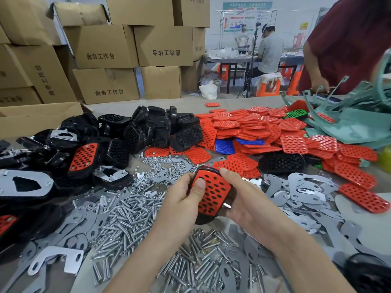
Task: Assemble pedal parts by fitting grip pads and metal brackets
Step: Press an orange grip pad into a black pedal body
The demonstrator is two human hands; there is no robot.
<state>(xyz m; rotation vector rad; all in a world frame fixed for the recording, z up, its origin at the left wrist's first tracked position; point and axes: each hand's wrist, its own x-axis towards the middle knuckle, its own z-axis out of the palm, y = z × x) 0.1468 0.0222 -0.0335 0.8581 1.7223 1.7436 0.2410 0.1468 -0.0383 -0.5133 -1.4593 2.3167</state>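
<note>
Just above the surface, the black pedal sits in both hands, red grip pad up. The left hand presses its thumb on the pad; the right hand curls its fingers behind, mostly hidden. Bolts, metal brackets and loose red pads crowd around.

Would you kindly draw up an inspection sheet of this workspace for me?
Surface: table, mostly buried under parts.
Job's things: pedal with a red pad on its face, held up; piles of black bodies, red pads, brackets.
Clutter: bolts, nuts, blue pads, teal parts.
Hands: left hand grips the pedal, thumb on the pad; right hand grips its other side.
Cables: nothing seen.
Surroundings: cardboard boxes behind; a person at the right; a seated worker farther back.
</note>
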